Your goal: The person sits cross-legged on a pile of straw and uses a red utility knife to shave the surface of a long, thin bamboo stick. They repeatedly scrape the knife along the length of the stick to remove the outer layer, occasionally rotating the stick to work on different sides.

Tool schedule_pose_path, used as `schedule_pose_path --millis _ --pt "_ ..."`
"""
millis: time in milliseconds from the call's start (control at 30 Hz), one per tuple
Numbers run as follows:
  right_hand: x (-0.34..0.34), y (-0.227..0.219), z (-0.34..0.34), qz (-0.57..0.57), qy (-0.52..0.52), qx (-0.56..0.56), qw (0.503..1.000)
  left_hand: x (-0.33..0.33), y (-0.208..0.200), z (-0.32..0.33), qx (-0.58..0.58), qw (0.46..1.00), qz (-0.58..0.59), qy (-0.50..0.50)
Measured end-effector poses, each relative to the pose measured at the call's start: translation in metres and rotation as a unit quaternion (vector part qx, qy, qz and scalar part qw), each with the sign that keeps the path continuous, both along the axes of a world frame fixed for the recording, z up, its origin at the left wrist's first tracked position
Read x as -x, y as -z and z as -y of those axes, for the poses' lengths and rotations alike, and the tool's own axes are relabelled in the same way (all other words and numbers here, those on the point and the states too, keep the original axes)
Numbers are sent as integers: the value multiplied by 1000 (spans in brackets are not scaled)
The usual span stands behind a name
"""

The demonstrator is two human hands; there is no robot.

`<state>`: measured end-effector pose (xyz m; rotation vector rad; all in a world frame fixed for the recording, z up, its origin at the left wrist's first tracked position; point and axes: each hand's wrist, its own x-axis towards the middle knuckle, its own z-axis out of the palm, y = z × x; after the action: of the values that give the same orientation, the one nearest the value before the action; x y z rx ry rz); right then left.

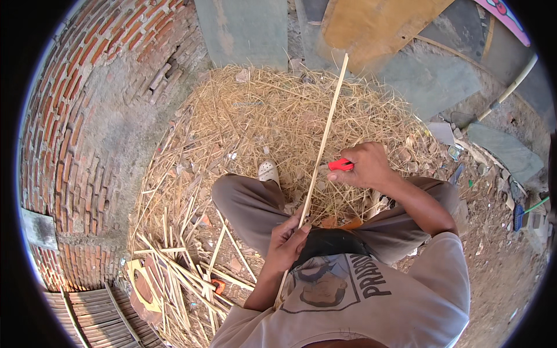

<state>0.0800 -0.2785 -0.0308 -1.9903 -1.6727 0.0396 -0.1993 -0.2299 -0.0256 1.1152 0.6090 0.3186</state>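
Note:
A long, pale bamboo strip slants up and away from my lap, its far end over the straw. My left hand is closed around its lower part, by my waist. Below that hand, a stretch of the strip shows against my shirt. On the right, my right hand grips a red-handled knife just beside the strip's middle. The knife's tip points left at the strip; its blade is too small to make out, and I cannot tell whether it touches.
Straw-like shavings cover the ground ahead. Cut bamboo strips lie heaped at the lower left, with an orange object among them. A brick wall rises on the left. Grey panels lean at the back. Rubble lies at right.

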Motion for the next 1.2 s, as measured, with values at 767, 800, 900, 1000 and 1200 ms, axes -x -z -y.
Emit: schedule_pose_path --millis 767,800,900,1000,1200 --pt "-31 14 -13 50 82 -26 995 -15 -16 18 -351 931 -100 17" --pt "-52 16 -16 31 138 4 990 -14 -14 18 -345 934 -87 25" --pt "-97 30 -20 16 237 24 971 -8 -7 21 -353 932 -72 42" --pt "-120 20 -24 -34 294 59 953 -4 -13 24 -307 942 -117 73" --pt "-198 22 -5 -132 468 31 873 8 -7 24 -178 979 -50 85"
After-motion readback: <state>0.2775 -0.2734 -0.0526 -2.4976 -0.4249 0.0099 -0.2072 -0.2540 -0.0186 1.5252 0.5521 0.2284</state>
